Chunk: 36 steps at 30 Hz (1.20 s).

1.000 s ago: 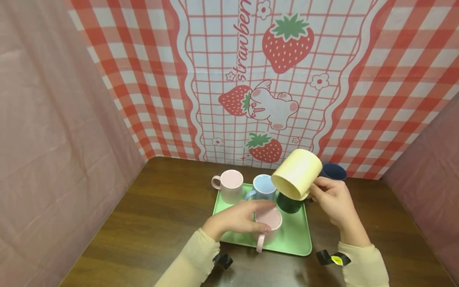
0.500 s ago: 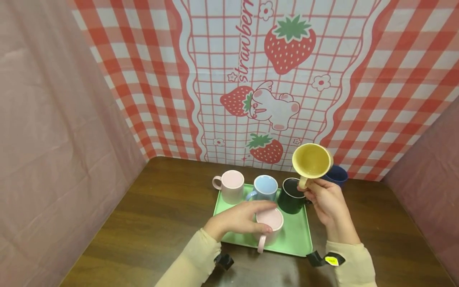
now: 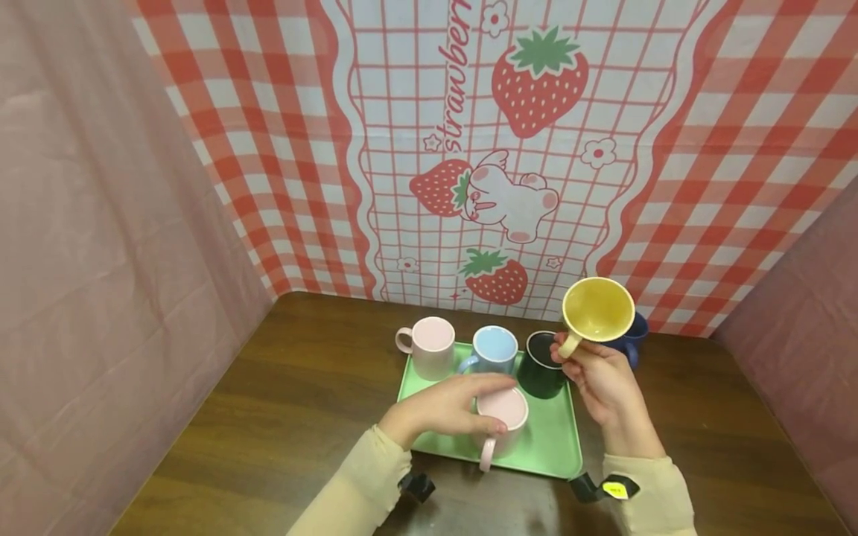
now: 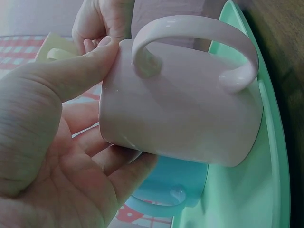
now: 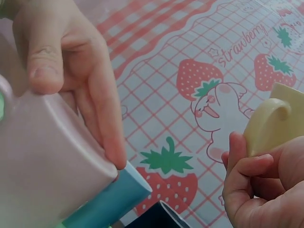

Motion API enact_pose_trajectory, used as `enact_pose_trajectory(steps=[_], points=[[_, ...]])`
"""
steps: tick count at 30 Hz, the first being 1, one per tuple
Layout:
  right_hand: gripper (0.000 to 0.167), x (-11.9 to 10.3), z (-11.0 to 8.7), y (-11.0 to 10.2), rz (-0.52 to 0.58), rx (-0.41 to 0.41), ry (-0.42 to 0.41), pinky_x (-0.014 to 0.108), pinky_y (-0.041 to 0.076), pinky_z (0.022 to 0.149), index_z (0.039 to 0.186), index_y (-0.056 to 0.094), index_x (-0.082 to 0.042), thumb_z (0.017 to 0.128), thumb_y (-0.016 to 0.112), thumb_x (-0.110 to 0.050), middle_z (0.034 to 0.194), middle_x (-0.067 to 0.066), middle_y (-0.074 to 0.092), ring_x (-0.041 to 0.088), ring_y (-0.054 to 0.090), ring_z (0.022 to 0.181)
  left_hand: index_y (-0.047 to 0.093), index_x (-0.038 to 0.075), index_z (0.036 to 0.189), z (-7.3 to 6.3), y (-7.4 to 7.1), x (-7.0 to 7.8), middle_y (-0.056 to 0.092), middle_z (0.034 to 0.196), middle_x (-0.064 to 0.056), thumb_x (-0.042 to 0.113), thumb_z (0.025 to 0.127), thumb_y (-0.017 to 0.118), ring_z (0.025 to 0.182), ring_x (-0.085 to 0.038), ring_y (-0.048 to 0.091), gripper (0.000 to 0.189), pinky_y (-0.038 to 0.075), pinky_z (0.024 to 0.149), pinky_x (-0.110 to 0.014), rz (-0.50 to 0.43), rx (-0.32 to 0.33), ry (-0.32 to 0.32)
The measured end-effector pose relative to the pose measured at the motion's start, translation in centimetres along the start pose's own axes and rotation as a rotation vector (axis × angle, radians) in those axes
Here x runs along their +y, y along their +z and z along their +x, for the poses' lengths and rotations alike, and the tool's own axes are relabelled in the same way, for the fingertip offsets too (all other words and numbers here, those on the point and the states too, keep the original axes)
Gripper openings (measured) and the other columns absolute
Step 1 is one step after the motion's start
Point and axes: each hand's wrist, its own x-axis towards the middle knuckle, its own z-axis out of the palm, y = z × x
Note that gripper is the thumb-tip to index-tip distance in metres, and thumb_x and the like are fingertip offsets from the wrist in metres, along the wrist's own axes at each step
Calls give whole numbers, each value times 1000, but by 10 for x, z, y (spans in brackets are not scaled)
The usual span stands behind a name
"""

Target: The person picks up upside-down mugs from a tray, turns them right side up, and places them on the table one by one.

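My left hand (image 3: 444,406) lies across the top of the front pink mug (image 3: 512,435), thumb at one side of the rim and fingers at the other. That mug stands upright on the green tray (image 3: 556,447), its handle (image 4: 199,26) toward me. Raised above the tray's right rear corner is a yellow mug (image 3: 599,309), its mouth tipped toward me; my right hand (image 3: 613,387) pinches its handle (image 5: 263,126). Beside that hand, a black mug (image 3: 541,372) stands on the tray, partly hidden by the fingers.
Along the tray's back stand another pink mug (image 3: 433,350) and a light blue mug (image 3: 494,350). Behind the yellow mug, a navy mug (image 3: 631,346) shows partly at the right. A strawberry-print cloth (image 3: 509,201) hangs behind the wooden table (image 3: 302,387).
The right hand has carried the yellow mug to the right, off the black mug, and turned its mouth from down-left toward me. The left hand stays on the pink mug.
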Motion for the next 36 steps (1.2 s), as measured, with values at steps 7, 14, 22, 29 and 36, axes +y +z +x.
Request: enact_pose_trajectory(steps=[7,14,22,29,36], points=[[37,6,-2,2,-45,-3,19,10,47,63,95,80,-19,114,53,-2,91,-5,76,2,71,79,52,7,162,1,0,0,52,166,-9,28,101,81,153,-19,48,70,34,126,-28,29,-2,18],[35,8,-2,6,-85,30,95,10,47,63,93,79,-15,113,54,-1,86,-3,77,2,70,78,51,8,162,2,0,1,51,167,-9,29,101,81,153,-18,48,71,35,125,-28,32,-9,15],[36,11,0,9,-101,39,109,9,48,64,91,78,-16,112,54,1,86,-3,76,2,70,78,51,9,162,1,-1,3,51,167,-9,29,101,80,152,-19,48,70,35,125,-29,20,-5,13],[29,13,0,10,-116,52,117,10,48,63,97,78,-10,112,55,-1,86,-3,77,3,70,77,51,9,162,1,1,2,51,167,-8,28,102,80,152,-19,48,70,36,125,-29,26,-2,12],[22,14,0,11,-152,51,143,12,51,65,104,78,-5,111,58,-1,86,-3,76,4,71,79,51,9,162,1,1,1,52,166,-8,29,102,79,151,-19,49,70,36,125,-29,32,1,16]])
